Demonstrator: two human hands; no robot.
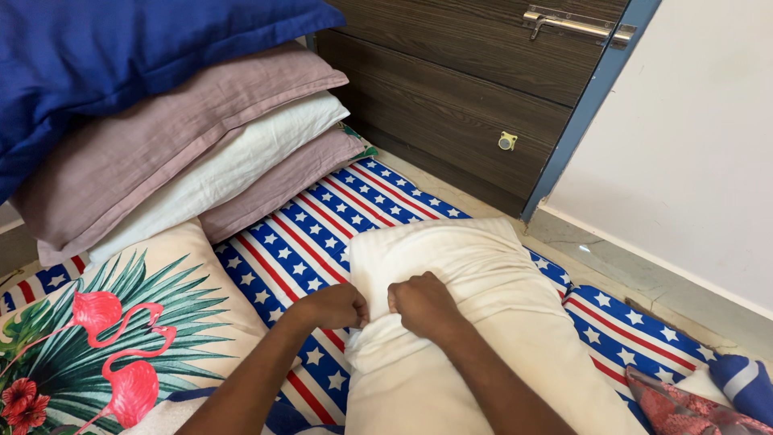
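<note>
A cream pillow (475, 266) lies on a star-and-stripe patterned sheet (338, 209), partly inside a cream pillowcase (419, 387). My left hand (334, 306) and my right hand (423, 302) are both closed on the bunched edge of the pillowcase, side by side at the pillow's middle. The fabric wrinkles between the fists. Both forearms reach in from the bottom of the view.
A stack of pillows sits at the left: blue (121, 48) on top, mauve (161, 129), white (233, 169) and another mauve one below. A flamingo-print cushion (113, 338) lies at the bottom left. A dark wooden door (459, 89) and white wall (692, 145) stand behind. Folded red and blue cloth (700, 399) lies at the bottom right.
</note>
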